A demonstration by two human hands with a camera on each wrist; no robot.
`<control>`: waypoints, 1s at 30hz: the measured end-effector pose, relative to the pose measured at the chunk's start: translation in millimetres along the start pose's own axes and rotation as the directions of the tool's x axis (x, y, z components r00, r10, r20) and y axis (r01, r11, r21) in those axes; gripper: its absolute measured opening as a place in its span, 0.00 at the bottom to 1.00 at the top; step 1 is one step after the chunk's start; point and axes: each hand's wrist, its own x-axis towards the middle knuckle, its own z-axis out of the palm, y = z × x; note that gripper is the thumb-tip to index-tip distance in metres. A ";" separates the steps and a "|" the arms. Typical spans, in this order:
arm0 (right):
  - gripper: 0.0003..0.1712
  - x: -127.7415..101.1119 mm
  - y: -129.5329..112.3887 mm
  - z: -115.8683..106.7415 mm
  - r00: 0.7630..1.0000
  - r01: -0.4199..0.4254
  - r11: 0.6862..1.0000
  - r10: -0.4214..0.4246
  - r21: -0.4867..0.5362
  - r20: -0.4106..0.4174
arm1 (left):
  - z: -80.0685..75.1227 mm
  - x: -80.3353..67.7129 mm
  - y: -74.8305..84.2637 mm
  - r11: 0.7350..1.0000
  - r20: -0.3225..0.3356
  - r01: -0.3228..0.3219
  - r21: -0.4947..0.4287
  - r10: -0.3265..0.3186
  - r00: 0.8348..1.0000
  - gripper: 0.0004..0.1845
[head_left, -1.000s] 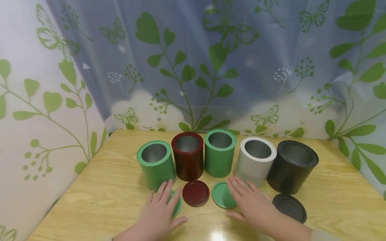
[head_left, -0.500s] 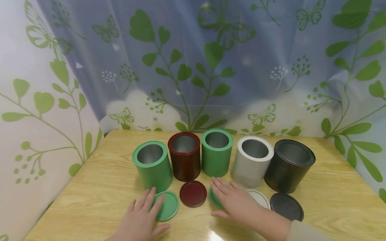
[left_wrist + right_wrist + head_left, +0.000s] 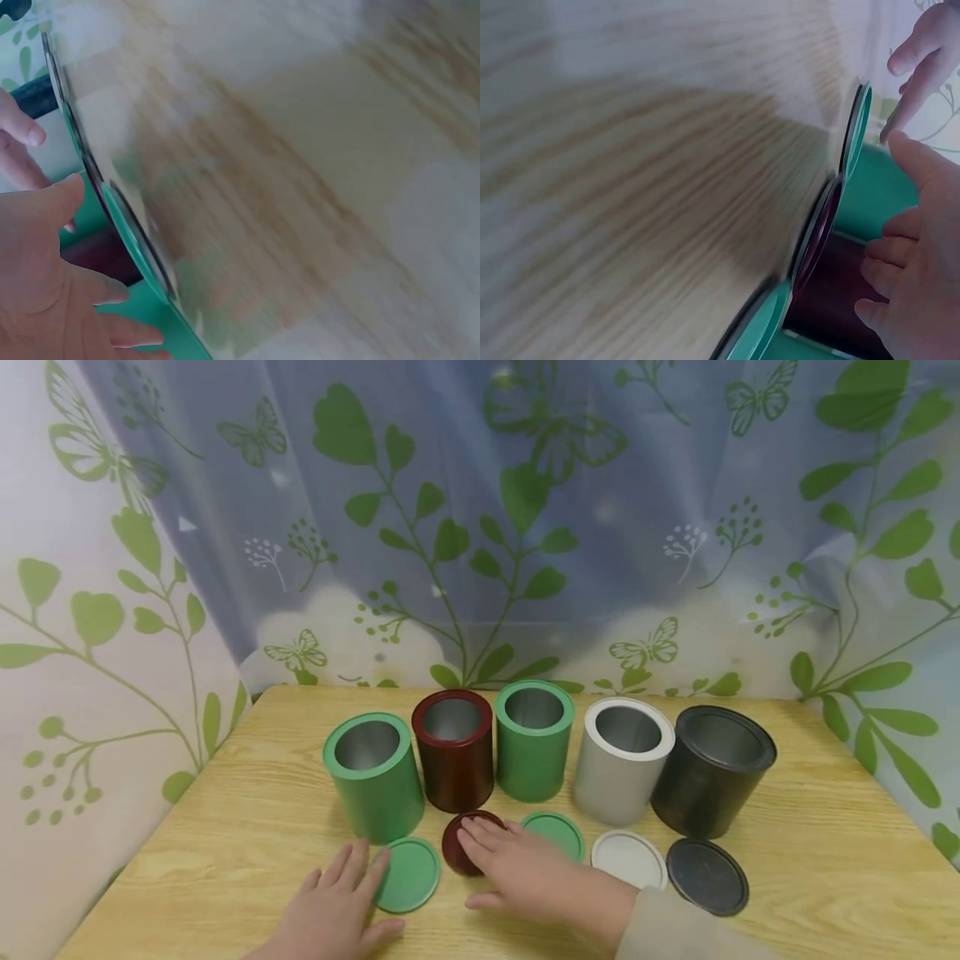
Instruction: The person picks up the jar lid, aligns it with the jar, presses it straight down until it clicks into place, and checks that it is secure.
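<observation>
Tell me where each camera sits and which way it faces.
Head: above, looking forward and down at the wooden table, five open tins and lids; both hands show.
Left wrist: low over the tabletop; left hand beside the green lid.
Right wrist: low over the tabletop; right hand at the dark red lid.
Both wrist views share the dark red tin.

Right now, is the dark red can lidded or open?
Open: the dark red can shows its bare metal inside, and the dark red lid lies flat on the table under the right hand.
</observation>
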 end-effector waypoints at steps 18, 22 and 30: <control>0.41 48.0 -14.3 15.7 0.991 0.045 0.999 -0.047 0.022 0.127 | 9.3 9.0 -1.7 0.999 0.103 -0.048 0.000 0.048 0.994 0.38; 0.40 53.9 -16.7 18.3 0.987 0.075 0.997 -0.069 -0.034 0.147 | 11.0 9.5 -1.0 0.996 0.112 -0.093 0.002 0.092 0.989 0.35; 0.36 54.8 -20.0 17.0 0.979 0.123 0.988 -0.104 -0.099 0.174 | 17.4 11.2 -0.4 0.976 0.027 -0.211 0.063 0.209 0.977 0.33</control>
